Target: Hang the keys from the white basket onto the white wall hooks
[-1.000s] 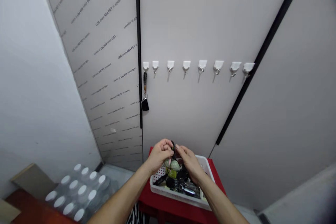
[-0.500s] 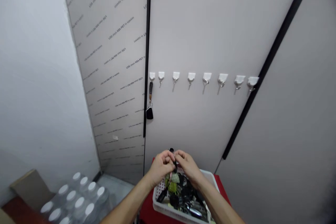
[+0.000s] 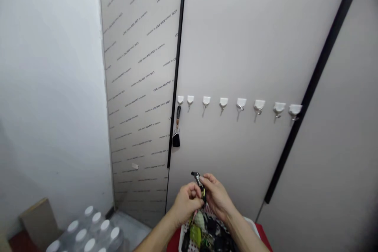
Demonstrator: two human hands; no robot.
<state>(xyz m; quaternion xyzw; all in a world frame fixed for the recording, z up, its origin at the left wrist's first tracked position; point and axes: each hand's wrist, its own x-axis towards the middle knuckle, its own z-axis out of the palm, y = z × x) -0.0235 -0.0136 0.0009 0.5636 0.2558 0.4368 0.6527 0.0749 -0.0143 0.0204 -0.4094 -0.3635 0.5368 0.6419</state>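
A black strap with white lettering and a yellow mark (image 3: 198, 180) stands up between my two hands, above the basket. My left hand (image 3: 188, 204) pinches its lower part with curled fingers. The right hand (image 3: 217, 195) closes on the strap's upper part with thumb and fingertips. What hangs from its lower end is hidden by my hands. Just below is a white basket (image 3: 251, 225) filled with a jumble of dark items, where a yellow-green piece (image 3: 195, 234) and a pale green piece (image 3: 199, 219) stand out.
Several white hooks (image 3: 223, 103) run in a row across the pale panel ahead. From the leftmost one hangs a black key fob (image 3: 176, 139) on a braided strap. Clear bottles with white caps (image 3: 81, 235) stand at lower left. The basket rests on something red (image 3: 262, 236).
The view has shifted, so hooks and basket sit lower and further right. The black strap now rises higher out of my hands with its lettering showing, and my right hand has turned along it.
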